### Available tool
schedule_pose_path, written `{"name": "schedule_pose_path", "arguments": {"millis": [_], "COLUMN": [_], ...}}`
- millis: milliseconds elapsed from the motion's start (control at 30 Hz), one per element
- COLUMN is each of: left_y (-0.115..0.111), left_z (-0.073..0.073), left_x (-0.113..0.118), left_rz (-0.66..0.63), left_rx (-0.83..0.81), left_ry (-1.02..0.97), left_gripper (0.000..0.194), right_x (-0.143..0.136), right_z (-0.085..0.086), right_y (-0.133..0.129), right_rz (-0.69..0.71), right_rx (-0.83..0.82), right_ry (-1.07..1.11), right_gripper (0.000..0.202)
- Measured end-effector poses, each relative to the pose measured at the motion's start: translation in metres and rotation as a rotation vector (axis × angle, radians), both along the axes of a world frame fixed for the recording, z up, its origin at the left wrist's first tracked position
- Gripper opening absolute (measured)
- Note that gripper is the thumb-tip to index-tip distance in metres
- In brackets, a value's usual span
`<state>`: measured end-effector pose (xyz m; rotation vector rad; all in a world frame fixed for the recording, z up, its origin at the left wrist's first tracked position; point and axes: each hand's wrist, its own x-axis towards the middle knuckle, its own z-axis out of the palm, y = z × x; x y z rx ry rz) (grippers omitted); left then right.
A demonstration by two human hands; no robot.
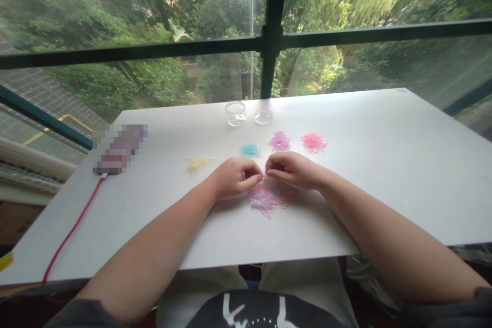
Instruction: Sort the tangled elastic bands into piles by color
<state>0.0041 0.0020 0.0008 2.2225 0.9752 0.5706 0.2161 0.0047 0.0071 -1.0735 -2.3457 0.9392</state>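
Note:
My left hand [239, 178] and my right hand [291, 170] face each other just above a mixed pile of thin bands [265, 200], pink, purple and bluish, that look like small rubber bands. Thumb and fingers are pinched together on both hands, and the fingertips nearly meet. Whatever is between them is too small to make out. Behind the hands lie sorted heaps: a yellow heap [198, 163] beyond my left wrist, a blue heap [250, 149], a purple heap [280, 141] and a pink heap [313, 142].
On the white table [384, 164], a clear round tub [235, 114] stands at the far edge beside a shallow clear lid [263, 117]. A pixelated object [122, 148] lies at the left, with a red cable [75, 228] running off the front edge. Windows rise behind.

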Motion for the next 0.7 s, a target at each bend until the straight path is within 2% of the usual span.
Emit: {"name": "schedule_pose_path", "arguments": {"millis": [700], "left_y": [-0.0001], "left_z": [-0.0008], "left_x": [0.0008], "left_rz": [0.026], "left_rx": [0.053], "left_ry": [-0.062], "left_gripper": [0.013], "right_x": [-0.0006], "right_z": [-0.0002], "right_y": [-0.0024], "right_rz": [0.025], "right_rx": [-0.045], "right_ry": [0.088], "right_gripper": [0.004]}}
